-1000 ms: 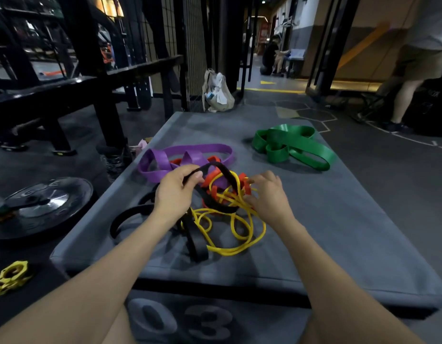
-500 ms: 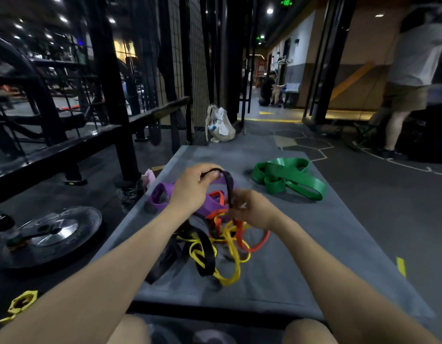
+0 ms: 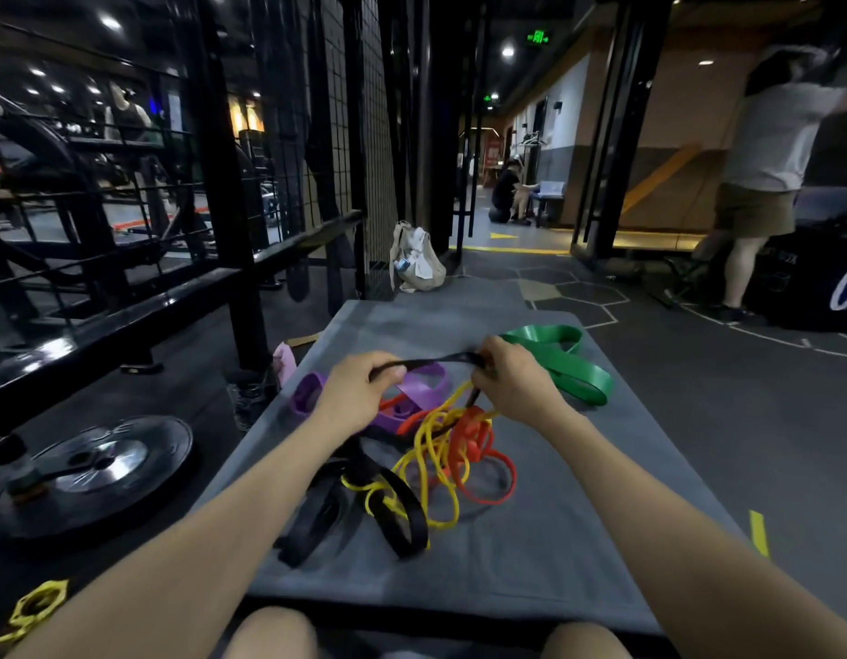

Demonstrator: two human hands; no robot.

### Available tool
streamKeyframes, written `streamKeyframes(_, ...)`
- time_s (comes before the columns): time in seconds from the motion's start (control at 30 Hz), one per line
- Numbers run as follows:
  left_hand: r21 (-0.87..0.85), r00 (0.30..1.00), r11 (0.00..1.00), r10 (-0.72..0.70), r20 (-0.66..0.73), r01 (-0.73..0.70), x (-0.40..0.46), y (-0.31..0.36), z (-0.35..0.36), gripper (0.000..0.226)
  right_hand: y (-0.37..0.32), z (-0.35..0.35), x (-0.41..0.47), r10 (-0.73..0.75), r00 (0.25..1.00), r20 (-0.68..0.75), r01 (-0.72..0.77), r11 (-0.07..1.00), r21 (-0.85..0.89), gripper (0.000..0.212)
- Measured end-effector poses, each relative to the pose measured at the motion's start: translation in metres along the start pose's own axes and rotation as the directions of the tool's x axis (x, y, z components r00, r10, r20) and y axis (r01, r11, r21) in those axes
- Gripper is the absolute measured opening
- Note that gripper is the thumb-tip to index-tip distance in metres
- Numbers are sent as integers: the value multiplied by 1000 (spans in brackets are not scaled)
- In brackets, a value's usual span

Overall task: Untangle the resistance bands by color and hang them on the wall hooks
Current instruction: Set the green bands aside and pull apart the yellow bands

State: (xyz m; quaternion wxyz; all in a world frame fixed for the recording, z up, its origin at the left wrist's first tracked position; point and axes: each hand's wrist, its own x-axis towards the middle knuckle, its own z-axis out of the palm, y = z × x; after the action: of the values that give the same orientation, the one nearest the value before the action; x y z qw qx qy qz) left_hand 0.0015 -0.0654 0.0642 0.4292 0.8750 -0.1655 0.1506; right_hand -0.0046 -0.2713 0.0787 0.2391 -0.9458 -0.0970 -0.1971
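At about nine o'clock on the floor lies a steel weight plate (image 3: pixel 95 468), well apart from the work. On the grey padded box (image 3: pixel 578 539), the left hand (image 3: pixel 359 397) has its fingers curled round one end of a raised stretch of the black band (image 3: pixel 435 362); the rest of that band droops to wide loops at about seven o'clock on the pad. Under the left hand lies the purple band (image 3: pixel 423 387), partly hidden.

At the pad's centre the yellow band (image 3: pixel 428 461) and the orange band (image 3: pixel 478 439) are knotted together, and the yellow one also winds round the black loops lower down. The right hand (image 3: pixel 519 380) pinches the other end of the raised black stretch, just above the knot. The green band (image 3: pixel 561 361) lies already apart at one o'clock.

Judged from this, the step is freeing the black band. It would go best by keeping the stretch taut but not yanking, since a pull would likely tighten the yellow wraps. Better to feed the black loop back through the yellow strands, one crossing at a time. No wall hooks can be made out.
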Motion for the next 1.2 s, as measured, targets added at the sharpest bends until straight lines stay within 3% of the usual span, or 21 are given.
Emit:
streamKeyframes(0.13,-9,982,1000,-24,186,26,-25,-34,17,13,28,17,-29,-11,964,266,8,1000,12,14)
streamKeyframes(0.23,35,931,996,-84,354,77,-43,-45,34,13,45,33,-49,22,939,342,-19,1000,-12,14)
streamKeyframes(0.37,179,895,974,-198,400,136,-46,-38,54,45,58,42,-59,78,920,384,-88,996,10,16)
streamKeyframes(0.53,351,868,932,-247,430,92,-43,-48,71,28,68,44,-70,5,838,546,-8,1000,3,26)
streamKeyframes(0.67,384,916,912,-268,297,143,-42,-44,82,7,67,42,-68,-28,900,435,-4,997,73,23)
streamKeyframes(0.77,403,908,907,-265,325,121,-43,-42,91,4,67,49,-61,-38,940,340,11,997,82,19)
streamKeyframes(0.9,400,889,914,-242,389,73,-45,-34,99,12,70,64,-63,-45,898,438,32,999,37,14)
streamKeyframes(1.07,340,775,920,-356,521,194,-48,-23,124,46,73,72,-74,-10,906,424,-26,997,79,19)
streamKeyframes(1.2,173,720,936,-346,601,306,-54,-6,140,42,75,64,-68,69,923,378,-147,973,181,25)
